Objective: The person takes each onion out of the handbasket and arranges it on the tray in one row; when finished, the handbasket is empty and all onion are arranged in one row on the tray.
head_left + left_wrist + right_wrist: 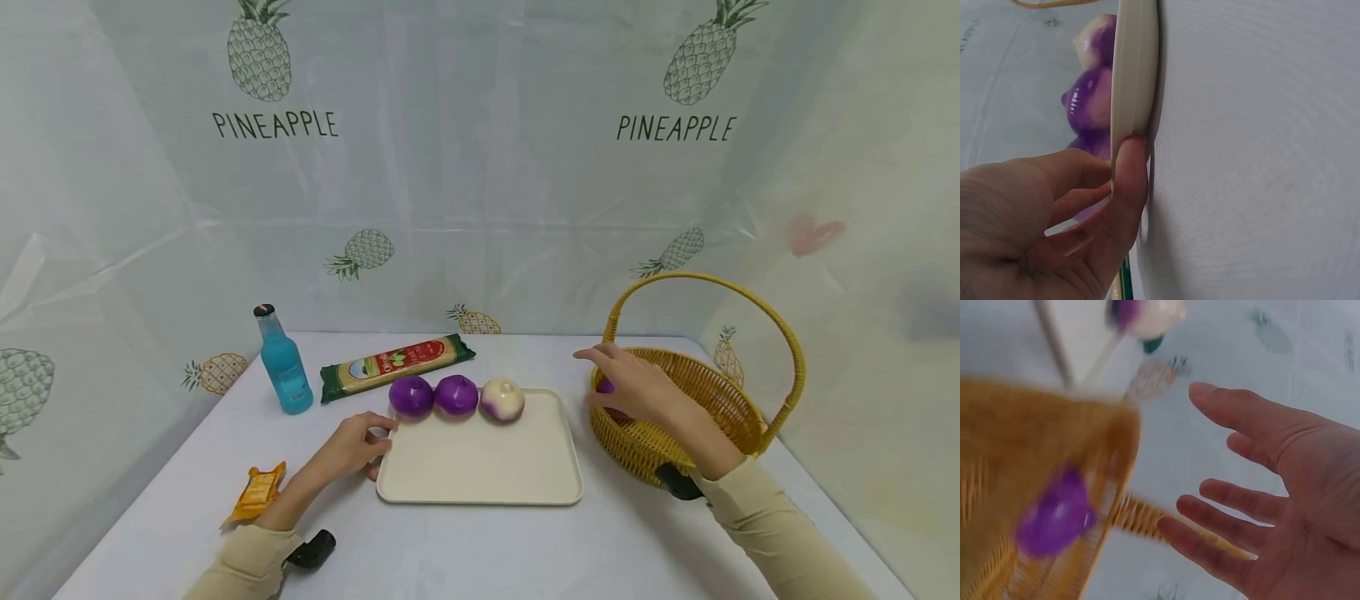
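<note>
A cream tray (480,467) lies on the white table with two purple onions (411,395) (457,394) and a white-and-purple one (502,399) along its far edge. My left hand (352,447) rests at the tray's left rim (1134,75), fingers touching the near-left corner. My right hand (633,385) hovers open over the left rim of a yellow wicker basket (720,392), fingers spread and holding nothing (1241,487). A purple onion (1054,515) lies inside the basket (1016,456), just beneath that hand.
A blue bottle (284,362) and a long pasta packet (397,365) stand behind the tray at the left. An orange snack packet (257,492) lies near my left forearm. Pineapple-print sheeting walls the table on three sides.
</note>
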`<action>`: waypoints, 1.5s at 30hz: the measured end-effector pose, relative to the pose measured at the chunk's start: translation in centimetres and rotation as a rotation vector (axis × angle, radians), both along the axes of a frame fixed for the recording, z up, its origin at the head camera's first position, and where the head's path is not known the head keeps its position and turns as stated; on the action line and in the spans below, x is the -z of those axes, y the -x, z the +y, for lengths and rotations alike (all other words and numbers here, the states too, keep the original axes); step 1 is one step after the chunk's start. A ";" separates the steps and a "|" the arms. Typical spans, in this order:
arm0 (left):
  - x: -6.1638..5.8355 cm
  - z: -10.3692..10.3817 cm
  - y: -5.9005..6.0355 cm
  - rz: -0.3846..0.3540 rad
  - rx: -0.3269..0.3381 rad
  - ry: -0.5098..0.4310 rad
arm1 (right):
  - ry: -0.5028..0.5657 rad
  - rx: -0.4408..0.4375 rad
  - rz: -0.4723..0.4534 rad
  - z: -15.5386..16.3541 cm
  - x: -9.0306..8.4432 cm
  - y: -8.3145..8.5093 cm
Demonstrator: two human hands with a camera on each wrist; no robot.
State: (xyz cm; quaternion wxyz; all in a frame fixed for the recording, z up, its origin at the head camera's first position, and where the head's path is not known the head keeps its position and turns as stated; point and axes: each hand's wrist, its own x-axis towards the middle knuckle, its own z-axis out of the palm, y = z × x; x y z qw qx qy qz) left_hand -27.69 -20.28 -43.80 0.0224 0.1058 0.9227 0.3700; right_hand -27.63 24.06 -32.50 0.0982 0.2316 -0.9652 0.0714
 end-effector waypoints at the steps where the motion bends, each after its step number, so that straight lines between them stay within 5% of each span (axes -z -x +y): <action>1: 0.0 0.0 0.0 -0.001 0.002 0.000 | 0.001 0.004 0.006 0.8 -0.1 0.0; 11: -0.1 -0.1 0.1 -0.002 0.001 0.003 | 0.042 0.028 -0.084 6.0 -0.9 1.1; 19: 0.1 -0.1 0.1 -0.007 -0.002 -0.005 | 0.122 -0.055 -0.164 8.3 0.4 3.4; 33: 0.1 -0.2 0.3 -0.015 -0.007 -0.001 | 0.204 -0.106 -0.512 9.3 1.9 5.8; 45: 0.0 -0.1 0.2 -0.014 -0.005 -0.001 | 0.178 -0.116 -0.565 9.0 2.8 6.6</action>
